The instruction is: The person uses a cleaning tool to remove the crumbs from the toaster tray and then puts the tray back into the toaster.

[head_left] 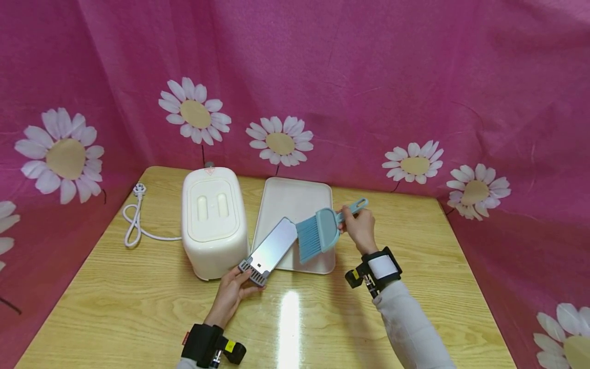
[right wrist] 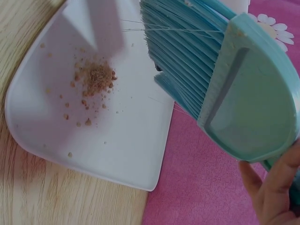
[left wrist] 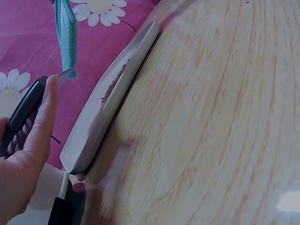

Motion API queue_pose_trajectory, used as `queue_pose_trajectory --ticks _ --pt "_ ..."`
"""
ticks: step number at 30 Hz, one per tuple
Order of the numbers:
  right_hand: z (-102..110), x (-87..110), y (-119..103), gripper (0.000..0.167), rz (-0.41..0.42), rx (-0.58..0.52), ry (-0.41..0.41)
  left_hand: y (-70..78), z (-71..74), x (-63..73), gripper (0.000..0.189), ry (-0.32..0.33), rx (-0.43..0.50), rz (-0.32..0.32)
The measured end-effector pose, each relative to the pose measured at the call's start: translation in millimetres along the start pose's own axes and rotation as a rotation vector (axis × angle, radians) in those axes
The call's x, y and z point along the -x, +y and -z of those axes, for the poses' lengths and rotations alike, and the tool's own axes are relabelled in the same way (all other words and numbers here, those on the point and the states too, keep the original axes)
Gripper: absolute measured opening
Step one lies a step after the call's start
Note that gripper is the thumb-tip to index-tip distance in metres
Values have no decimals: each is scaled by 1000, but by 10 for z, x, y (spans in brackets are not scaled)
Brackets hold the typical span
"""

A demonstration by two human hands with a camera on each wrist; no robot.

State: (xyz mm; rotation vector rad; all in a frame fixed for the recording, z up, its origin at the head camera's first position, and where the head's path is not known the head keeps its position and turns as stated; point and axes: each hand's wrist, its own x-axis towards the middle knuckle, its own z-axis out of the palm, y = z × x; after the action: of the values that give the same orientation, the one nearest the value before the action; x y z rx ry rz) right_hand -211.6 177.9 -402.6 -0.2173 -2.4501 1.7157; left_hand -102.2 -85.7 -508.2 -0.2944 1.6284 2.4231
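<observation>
Fingers of our right hand curl round the handle of a small blue brush, a closed grip, with the bristles pointing down and toward us, touching or just above the far end of a flat metal crumb tray. Our left hand pinches that tray by its dark ridged end, thumb on top and fingers beneath, and tilts it so its far end hangs over a shallow white tray lying on the table.

We judge the sweeping to be well under way. In the right wrist view a small heap of brown crumbs lies on the white tray, with loose specks scattered round it, so some of the dirt has already come off. The metal tray looks bright and mostly bare from above, though we cannot tell whether fine crumbs cling near the end under the bristles. What seems left is a last pass of the brush and then setting the metal tray back; the white toaster stands just to the left of the white tray, and its white cord and plug lie loose on the table, well apart from any socket we can see.

As for writing, we can read none. A small reddish mark sits at the far top edge of the toaster, too small to make out, and the brush and both trays show no label.
</observation>
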Motion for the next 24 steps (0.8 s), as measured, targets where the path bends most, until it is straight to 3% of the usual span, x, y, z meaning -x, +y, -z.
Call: queue_pose_trajectory --ticks 12,18,20,24 --pt "63 10 -6 30 7 57 -4 5 15 0 40 6 18 17" --pt "65 11 32 31 115 64 48 9 14 -7 40 3 16 19" --pt "54 -56 161 35 190 -28 3 9 7 -6 40 0 21 18" --pt "6 -32 131 36 184 -149 -176 -5 -15 -8 40 -7 36 23"
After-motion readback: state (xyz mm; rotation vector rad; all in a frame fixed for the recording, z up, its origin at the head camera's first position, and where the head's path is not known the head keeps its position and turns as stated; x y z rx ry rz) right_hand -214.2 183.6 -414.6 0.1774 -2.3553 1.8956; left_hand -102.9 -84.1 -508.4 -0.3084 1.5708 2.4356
